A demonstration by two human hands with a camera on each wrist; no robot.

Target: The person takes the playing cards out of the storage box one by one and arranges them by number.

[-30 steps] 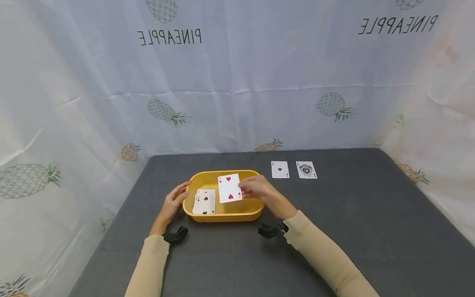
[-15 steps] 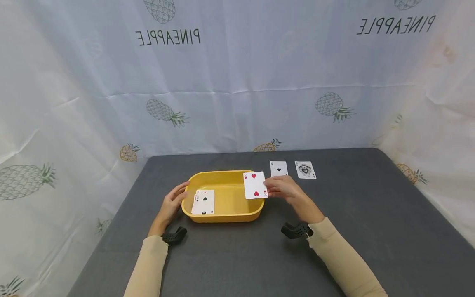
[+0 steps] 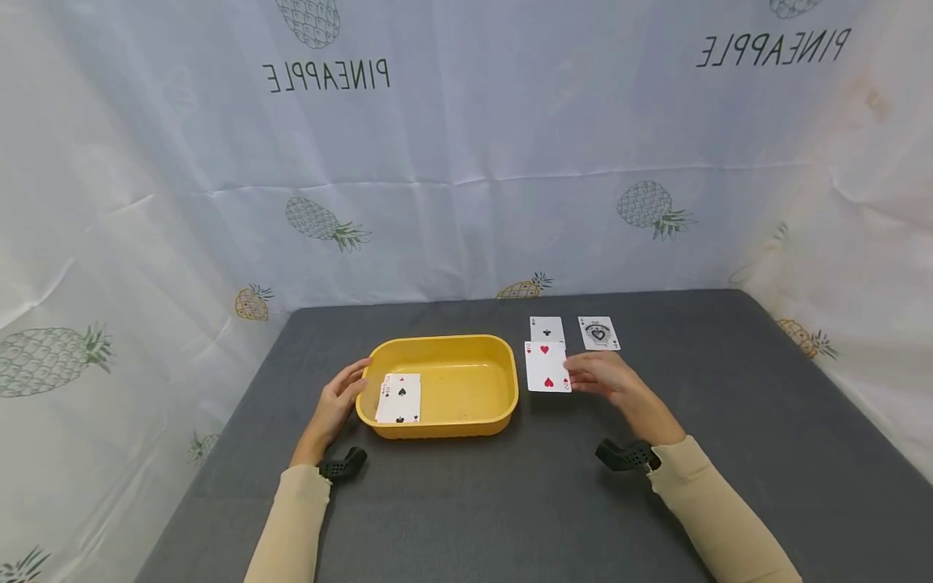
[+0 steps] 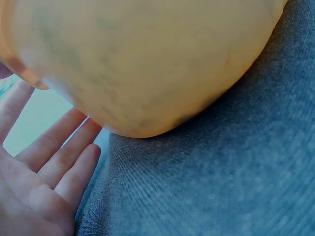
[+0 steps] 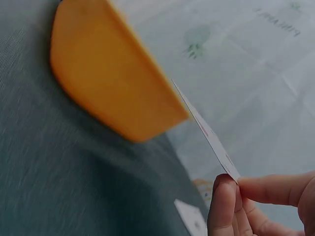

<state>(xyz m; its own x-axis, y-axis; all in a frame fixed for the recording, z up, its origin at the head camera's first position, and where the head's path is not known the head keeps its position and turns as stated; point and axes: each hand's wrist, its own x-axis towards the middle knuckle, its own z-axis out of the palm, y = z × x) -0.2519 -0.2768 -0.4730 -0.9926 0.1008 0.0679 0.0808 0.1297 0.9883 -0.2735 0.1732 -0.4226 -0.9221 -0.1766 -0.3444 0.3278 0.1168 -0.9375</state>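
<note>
My right hand (image 3: 608,380) pinches the two of hearts playing card (image 3: 547,367) at its right edge, thumb against fingertips. In the right wrist view the card (image 5: 209,137) is seen nearly edge-on, raised over the dark tabletop. The head view has it overlapping the lower part of an ace of clubs (image 3: 547,325). At the left end of a yellow plastic basin (image 3: 503,380), my left hand (image 3: 334,413) rests its fingers along the rim. Those fingers (image 4: 64,160) look mostly straight beside the basin wall in the left wrist view. Inside the basin lie overlapping cards (image 3: 398,399), a spade card on top.
An ace of spades (image 3: 599,333) lies face up right of the ace of clubs, toward the back of the dark grey table (image 3: 452,518). White curtains (image 3: 466,121) printed with pineapples hang behind the table and along both sides.
My right hand has carried the two of hearts rightward, from over the basin out past its right side to just in front of the ace of clubs. The left hand stays at the basin.
</note>
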